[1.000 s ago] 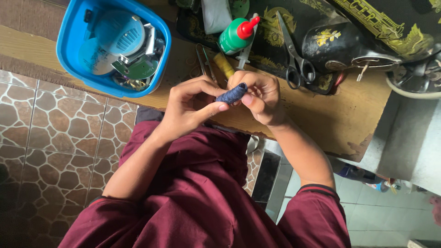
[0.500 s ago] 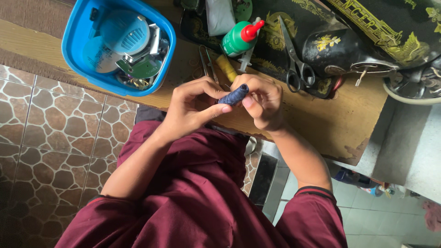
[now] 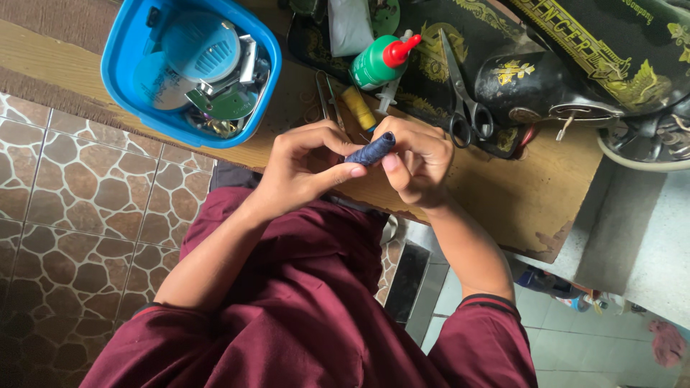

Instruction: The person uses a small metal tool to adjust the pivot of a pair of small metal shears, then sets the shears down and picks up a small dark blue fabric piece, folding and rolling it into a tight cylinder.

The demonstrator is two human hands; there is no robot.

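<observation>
Head view: A dark blue spool of thread (image 3: 369, 150) was held between both hands above the near edge of the wooden table (image 3: 496, 194). Its long axis was tilted, running from lower left to upper right. The left hand (image 3: 305, 169) was closed on the lower end, thumb and fingertips pinched together on it. The right hand (image 3: 417, 162) was curled around the upper end, fingers bent inward and clamped on it. Both hands were equally near. Forearms were angled inward from a maroon shirt (image 3: 302, 309). A blue tub (image 3: 122, 86) stood at the table's left end; scissors (image 3: 463, 93) and a green bottle (image 3: 377, 65) lay beyond the hands.
</observation>
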